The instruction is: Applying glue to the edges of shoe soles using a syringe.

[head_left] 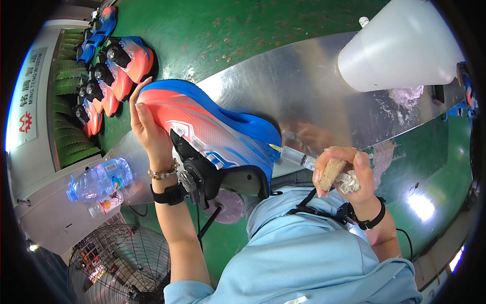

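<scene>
My left hand (pixel 148 121) grips one end of an orange-red and blue shoe (pixel 202 119), fingers curled round its edge. The shoe lies on its side, its blue sole turned away from me; a black collar with a round dial (pixel 188 180) hangs toward my left wrist. In my right hand (pixel 354 169) is a clear syringe (pixel 294 156) with a yellow needle tip (pixel 275 148), which sits right beside the sole edge; I cannot tell if it touches. Held in the same hand are a tan block (pixel 332 173) and crumpled white material (pixel 349 181).
A shiny metal work surface (pixel 309 81) lies beneath, carrying a white bucket (pixel 397 48) and pale residue (pixel 405 99) at far right. Several similar shoes (pixel 121 61) stand at far left. Clear plastic bottles (pixel 104 178) lie left of my forearm, above a caged fan (pixel 119 261).
</scene>
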{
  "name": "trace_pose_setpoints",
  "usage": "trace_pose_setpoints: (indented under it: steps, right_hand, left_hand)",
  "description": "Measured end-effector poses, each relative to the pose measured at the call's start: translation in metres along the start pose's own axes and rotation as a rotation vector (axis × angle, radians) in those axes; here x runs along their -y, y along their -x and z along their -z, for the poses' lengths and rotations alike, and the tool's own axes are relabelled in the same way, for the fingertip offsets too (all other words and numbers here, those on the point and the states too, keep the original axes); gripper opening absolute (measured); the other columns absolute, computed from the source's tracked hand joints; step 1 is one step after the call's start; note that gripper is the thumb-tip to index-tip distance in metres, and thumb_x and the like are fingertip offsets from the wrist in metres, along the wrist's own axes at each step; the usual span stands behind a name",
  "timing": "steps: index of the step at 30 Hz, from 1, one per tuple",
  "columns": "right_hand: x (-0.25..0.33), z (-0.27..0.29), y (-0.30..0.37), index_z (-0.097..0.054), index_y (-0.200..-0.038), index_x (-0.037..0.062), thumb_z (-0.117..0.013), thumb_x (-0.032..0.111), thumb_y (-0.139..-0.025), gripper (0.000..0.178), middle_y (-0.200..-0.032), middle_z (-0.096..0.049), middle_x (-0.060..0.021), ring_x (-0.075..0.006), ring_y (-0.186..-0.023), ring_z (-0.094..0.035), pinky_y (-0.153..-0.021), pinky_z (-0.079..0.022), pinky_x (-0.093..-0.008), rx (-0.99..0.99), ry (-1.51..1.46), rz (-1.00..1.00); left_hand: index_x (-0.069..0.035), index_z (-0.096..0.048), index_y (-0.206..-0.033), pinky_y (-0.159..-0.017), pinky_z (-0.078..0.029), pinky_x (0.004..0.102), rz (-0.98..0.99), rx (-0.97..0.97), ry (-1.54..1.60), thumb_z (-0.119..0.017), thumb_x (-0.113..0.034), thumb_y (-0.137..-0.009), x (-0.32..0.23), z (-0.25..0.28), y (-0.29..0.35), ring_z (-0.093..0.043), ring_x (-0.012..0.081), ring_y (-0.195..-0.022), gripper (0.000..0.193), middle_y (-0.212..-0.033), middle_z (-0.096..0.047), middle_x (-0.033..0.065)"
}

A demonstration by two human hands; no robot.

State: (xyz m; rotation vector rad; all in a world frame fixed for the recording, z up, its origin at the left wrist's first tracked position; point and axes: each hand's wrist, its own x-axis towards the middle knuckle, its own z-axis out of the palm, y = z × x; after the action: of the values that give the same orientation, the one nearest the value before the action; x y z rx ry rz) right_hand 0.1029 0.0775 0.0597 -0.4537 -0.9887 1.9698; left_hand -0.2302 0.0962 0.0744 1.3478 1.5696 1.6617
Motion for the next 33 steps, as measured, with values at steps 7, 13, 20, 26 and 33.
trace_pose_setpoints:
  steps: [7,13,20,26,33]
  right_hand:
    - [-0.002,0.007,0.006,-0.048,-0.124,0.006,-0.023,0.035,-0.095,0.048,-0.082,-0.055,-0.0228,-0.0247,-0.054,-0.057,-0.046,-0.047,-0.0294,0.027,0.094,-0.003]
    - [-0.01,-0.019,-0.006,-0.049,-0.122,-0.0016,-0.026,0.026,-0.096,0.045,-0.088,-0.059,-0.0112,-0.0127,-0.063,-0.056,-0.054,-0.045,-0.0227,-0.124,0.11,0.001]
    - [-0.018,-0.027,-0.011,-0.045,-0.126,-0.0002,-0.025,0.025,-0.096,0.043,-0.09,-0.059,-0.01,-0.0117,-0.066,-0.056,-0.054,-0.045,-0.0218,-0.15,0.095,0.027]
    - [-0.024,-0.03,-0.01,-0.046,-0.124,-0.0007,-0.024,0.023,-0.097,0.042,-0.089,-0.059,-0.0101,-0.0118,-0.064,-0.055,-0.052,-0.044,-0.0217,-0.147,0.102,0.048]
    - [-0.013,-0.038,0.001,-0.05,-0.121,-0.0012,-0.023,0.022,-0.097,0.043,-0.083,-0.059,-0.0094,-0.0112,-0.061,-0.055,-0.05,-0.043,-0.0207,-0.172,0.141,-0.015]
  left_hand:
    - [0.003,-0.052,-0.107,-0.068,-0.046,0.02,0.166,-0.206,0.002,-0.04,-0.027,-0.096,0.021,0.005,0.01,-0.056,0.0089,-0.074,0.035,-0.086,-0.058,0.0055]
    - [0.0,-0.059,-0.095,-0.06,-0.047,0.0221,0.446,-0.3,0.08,-0.047,-0.035,-0.092,0.021,0.028,0.044,-0.058,0.0096,-0.067,0.036,-0.077,-0.06,0.0033]
    - [0.0,-0.057,-0.088,-0.05,-0.049,0.0204,0.78,-0.271,0.035,-0.048,-0.028,-0.092,-0.008,0.073,0.137,-0.057,0.0071,-0.062,0.03,-0.077,-0.058,0.0018]
    - [0.007,-0.051,-0.1,-0.066,-0.058,0.0332,0.989,-0.017,0.331,-0.041,-0.024,-0.094,-0.043,0.038,0.198,-0.065,0.0202,-0.079,0.033,-0.092,-0.062,0.0144]
    - [0.003,-0.049,-0.113,-0.079,-0.048,0.0248,1.084,0.138,0.676,-0.066,-0.011,-0.078,-0.042,-0.019,0.212,-0.06,0.0117,-0.088,0.042,-0.1,-0.06,0.0068]
